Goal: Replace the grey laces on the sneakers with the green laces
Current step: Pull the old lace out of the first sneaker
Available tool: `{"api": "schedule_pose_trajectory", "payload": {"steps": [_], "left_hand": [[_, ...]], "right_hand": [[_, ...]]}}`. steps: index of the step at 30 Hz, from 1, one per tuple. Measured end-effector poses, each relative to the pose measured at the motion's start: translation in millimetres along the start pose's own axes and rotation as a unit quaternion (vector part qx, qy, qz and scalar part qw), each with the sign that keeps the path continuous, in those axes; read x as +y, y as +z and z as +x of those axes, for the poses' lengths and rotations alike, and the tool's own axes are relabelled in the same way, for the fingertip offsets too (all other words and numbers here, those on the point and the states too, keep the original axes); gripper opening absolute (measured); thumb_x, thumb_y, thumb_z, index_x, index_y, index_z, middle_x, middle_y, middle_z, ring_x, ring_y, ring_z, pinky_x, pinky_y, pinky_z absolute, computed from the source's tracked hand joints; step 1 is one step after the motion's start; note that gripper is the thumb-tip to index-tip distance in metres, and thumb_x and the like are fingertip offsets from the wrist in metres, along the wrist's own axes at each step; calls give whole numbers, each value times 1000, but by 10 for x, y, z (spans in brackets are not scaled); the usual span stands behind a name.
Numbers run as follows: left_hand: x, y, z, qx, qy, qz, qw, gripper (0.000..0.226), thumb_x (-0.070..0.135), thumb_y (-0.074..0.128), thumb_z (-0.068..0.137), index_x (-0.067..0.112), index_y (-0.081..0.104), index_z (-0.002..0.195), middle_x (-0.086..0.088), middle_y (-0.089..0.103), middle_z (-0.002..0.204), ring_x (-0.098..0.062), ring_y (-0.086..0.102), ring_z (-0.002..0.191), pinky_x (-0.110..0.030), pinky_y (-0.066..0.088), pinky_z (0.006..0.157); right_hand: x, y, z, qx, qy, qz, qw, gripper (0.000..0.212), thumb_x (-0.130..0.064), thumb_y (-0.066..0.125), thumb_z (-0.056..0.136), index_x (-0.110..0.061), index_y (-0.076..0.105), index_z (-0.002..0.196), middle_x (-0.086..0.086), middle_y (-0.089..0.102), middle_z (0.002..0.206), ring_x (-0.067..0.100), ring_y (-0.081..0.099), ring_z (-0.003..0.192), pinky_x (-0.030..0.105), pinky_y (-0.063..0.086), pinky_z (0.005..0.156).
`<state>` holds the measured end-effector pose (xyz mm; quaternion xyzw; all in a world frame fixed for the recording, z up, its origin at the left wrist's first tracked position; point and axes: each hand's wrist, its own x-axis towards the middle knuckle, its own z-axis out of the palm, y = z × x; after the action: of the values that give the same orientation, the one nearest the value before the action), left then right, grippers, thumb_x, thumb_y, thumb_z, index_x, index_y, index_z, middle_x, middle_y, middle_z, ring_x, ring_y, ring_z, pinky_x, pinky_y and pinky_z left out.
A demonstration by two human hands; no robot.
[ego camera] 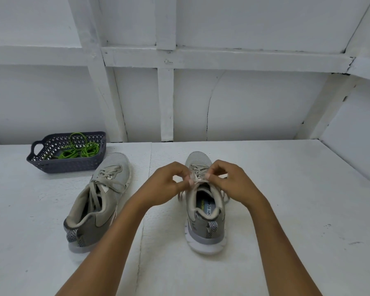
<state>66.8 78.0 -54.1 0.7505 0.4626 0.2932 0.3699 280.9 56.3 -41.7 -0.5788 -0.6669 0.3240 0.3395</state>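
In the head view, 2 grey mesh sneakers stand on the white counter (286, 210), toes pointing far. The left hand (167, 184) and right hand (233, 182) meet over the right sneaker (209, 229), each with fingers curled, pinching the flat grey lace (195, 168) at the top of the tongue, seemingly to loosen the tie. The left sneaker (98, 201) lies just left of the forearms, fully laced. The bright green round laces (77, 151) sit coiled in a dark perforated plastic basket (66, 165) at the far left. Neither hand holds the shoe down, so a hard tug could drag it; pulling the wrong strand could tighten the knot.
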Motion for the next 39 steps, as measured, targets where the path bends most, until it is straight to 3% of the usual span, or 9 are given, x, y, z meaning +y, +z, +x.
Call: {"api": "schedule_pose_trajectory", "payload": {"steps": [3, 6, 8, 14, 20, 25, 31, 35, 39], "left_hand": [[4, -49, -9, 82, -34, -4, 996, 11, 27, 66, 93, 24, 63, 82, 12, 70, 100, -2, 64, 95, -29, 50, 84], [-26, -108, 0, 155, -98, 76, 980, 13, 29, 64, 93, 17, 61, 89, 8, 66, 96, -6, 62, 86, -27, 49, 72], [-64, -116, -3, 157, -123, 137, 970, 18, 28, 65, 91, 17, 58, 103, 5, 61, 108, -15, 61, 92, -35, 52, 80], [242, -7, -19, 15, -30, 192, 981, 34, 54, 63, 88, 21, 58, 86, 8, 64, 84, -15, 60, 79, -34, 49, 70], [443, 159, 100, -19, 4, 387, 922, 38, 44, 54, 92, 18, 45, 65, 0, 48, 64, -25, 50, 65, -27, 29, 53], [340, 141, 36, 5, -27, 306, 951, 44, 39, 53, 95, 16, 45, 58, -2, 50, 60, -25, 49, 62, -30, 31, 54], [192, 127, -102, 26, -76, 160, 984, 41, 30, 57, 94, 4, 60, 63, -14, 63, 63, -19, 48, 56, -30, 36, 55], [179, 111, -89, -8, -101, 56, 993, 39, 28, 60, 95, 10, 64, 61, 4, 61, 54, -3, 46, 45, -24, 37, 52], [213, 170, -58, -22, -98, 25, 995, 40, 29, 59, 98, -1, 66, 72, 6, 59, 55, 0, 43, 44, -16, 32, 48]], "right_hand": [[-6, -51, -9, 79, 36, 40, 995, 12, -16, 66, 90, -18, 60, 79, -7, 65, 84, 8, 60, 83, 25, 45, 76], [60, -137, 14, 177, 81, -126, 973, 8, -15, 64, 89, -16, 58, 94, -3, 61, 97, 18, 56, 96, 30, 42, 77], [78, -183, -1, 195, 101, -215, 952, 14, -17, 64, 89, -15, 56, 101, -1, 58, 102, 22, 51, 101, 33, 42, 80], [-75, -162, -74, -31, 60, -101, 993, 25, -38, 75, 79, -20, 60, 73, -6, 60, 68, 8, 51, 62, 25, 42, 60], [-11, -66, -66, -28, 12, -224, 974, 31, -38, 65, 83, -19, 47, 64, -4, 52, 60, 13, 45, 59, 32, 34, 58], [115, -197, -59, -67, 10, -114, 991, 33, -32, 66, 90, -21, 51, 63, -7, 49, 56, 13, 42, 57, 31, 34, 60], [167, -281, -85, -78, 20, -40, 996, 37, -24, 68, 91, -1, 49, 69, -3, 46, 55, 10, 39, 53, 27, 33, 58], [180, -243, -46, -45, 1, -128, 991, 35, -34, 70, 88, -19, 50, 64, -8, 48, 56, 11, 40, 55, 30, 33, 59], [31, -183, -62, -9, -98, -230, 968, 18, -43, 75, 80, -34, 61, 89, -11, 56, 86, 7, 49, 76, 29, 41, 66]]}}
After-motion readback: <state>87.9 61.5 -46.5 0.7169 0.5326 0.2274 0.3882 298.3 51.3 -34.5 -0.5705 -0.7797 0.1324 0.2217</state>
